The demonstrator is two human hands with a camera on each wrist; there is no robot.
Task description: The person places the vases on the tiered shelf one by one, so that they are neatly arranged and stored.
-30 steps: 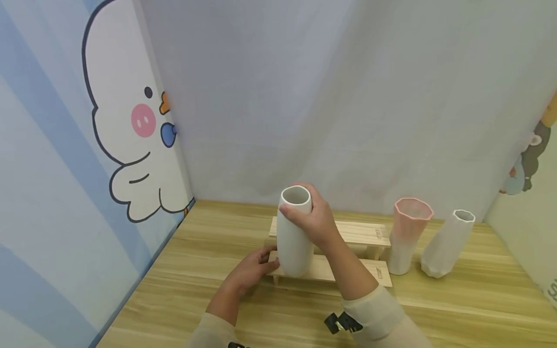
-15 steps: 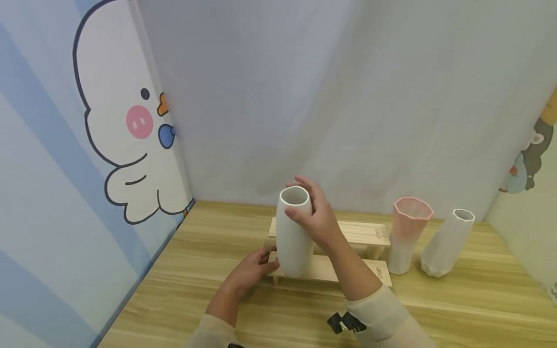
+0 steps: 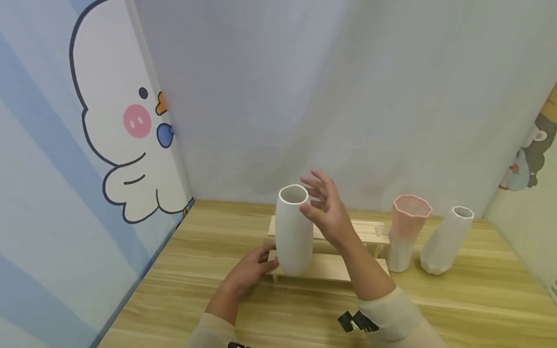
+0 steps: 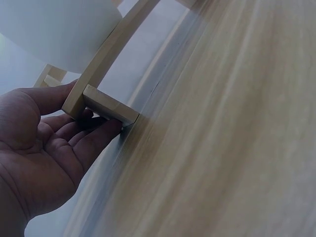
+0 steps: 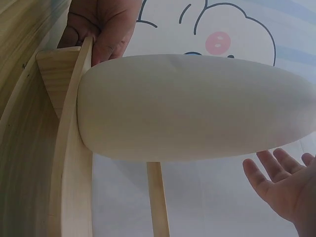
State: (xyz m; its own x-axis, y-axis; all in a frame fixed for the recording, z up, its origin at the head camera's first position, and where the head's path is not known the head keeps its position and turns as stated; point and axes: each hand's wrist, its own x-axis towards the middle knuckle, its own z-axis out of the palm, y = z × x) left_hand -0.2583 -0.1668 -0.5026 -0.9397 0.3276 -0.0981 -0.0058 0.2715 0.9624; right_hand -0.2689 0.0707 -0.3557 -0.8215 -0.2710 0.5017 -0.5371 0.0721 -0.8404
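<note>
A tall, smooth white vase point(image 3: 294, 239) stands upright on the left part of the lower step of a two-tier wooden display stand point(image 3: 335, 267). My left hand point(image 3: 250, 270) holds the left end of that step. In the left wrist view, its thumb lies over the board and its fingers point(image 4: 98, 140) curl beneath, by the short leg. To the right of the vase's upper part is my right hand point(image 3: 328, 212), with fingers spread and nothing in its grasp. The right wrist view shows its fingertips point(image 5: 252, 170) just off the vase's side.
A pink-and-white faceted vase point(image 3: 402, 237) stands at the stand's right end. Farther right, a white faceted vase point(image 3: 446, 241) leans to one side. The stand's upper step point(image 3: 365, 232) lies behind the lower one, and a grey cloth backdrop point(image 3: 348, 96) hangs behind the wooden table point(image 3: 209, 232).
My right hand has loosened from around the vase's upper part and moved off to the right, its fingers spreading. The vase and my left hand have stayed in place.
</note>
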